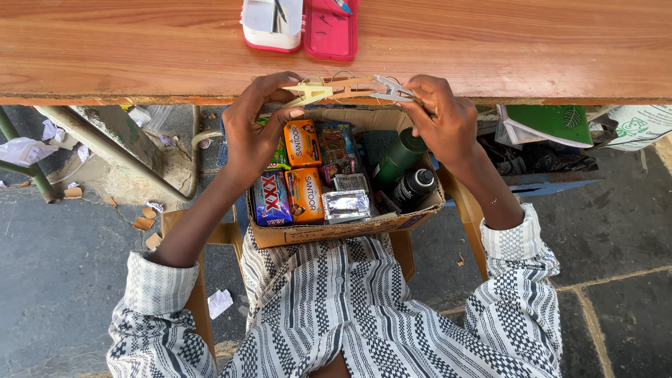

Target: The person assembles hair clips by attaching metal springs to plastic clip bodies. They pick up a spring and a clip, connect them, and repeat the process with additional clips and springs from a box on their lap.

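Where hands (255,129) meet: wooden table (490,49).

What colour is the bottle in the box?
Dark green bottle, with a black cap, seen in the head view.

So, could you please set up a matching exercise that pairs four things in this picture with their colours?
Things:
1. Case lying open on the wooden table
2. Bottle standing in the cardboard box
3. Bar at the box's front left corner
4. Clothes peg in the left hand

Colours:
A. pale yellow
B. blue
C. dark green
D. pink and white

Pairs: 1-D, 2-C, 3-B, 4-A
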